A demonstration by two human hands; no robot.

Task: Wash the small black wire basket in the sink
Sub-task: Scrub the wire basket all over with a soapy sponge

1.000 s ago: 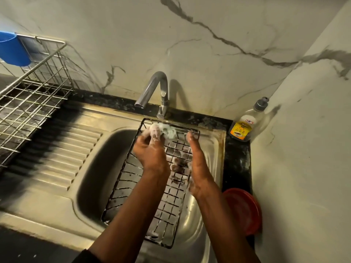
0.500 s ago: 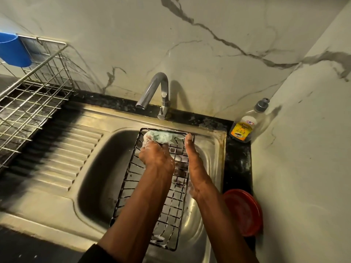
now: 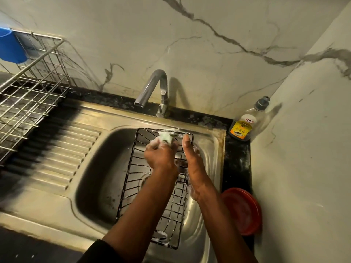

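A steel sink (image 3: pixel 214 149) seen from above, with the person's two forearms reaching in from the bottom of the frame. The small black wire basket (image 3: pixel 174 209) lies in the right half of the sink bowl. Its long axis runs from the lower centre of the frame up toward the tap (image 3: pixel 152 88). The far short end sits just below the sink's back rim, and the open grid faces the camera. Flecks of foam cling to the near end.

The left hand (image 3: pixel 161 156) is curled tight around a pale, soapy sponge (image 3: pixel 167 136) and presses it against the wires at the basket's far end. The right hand (image 3: pixel 191 162) holds the basket's right long side. Its thumb lies straight along that edge, pointing up the frame, and its fingers show only dimly behind the wires. The two hands are close together but not touching.

At right, a dish soap bottle (image 3: pixel 243 126) stands in the corner of the dark counter. A red round lid (image 3: pixel 241 211) lies below it. At upper left, a metal dish rack (image 3: pixel 28 92) carries a blue cup (image 3: pixel 11 46).
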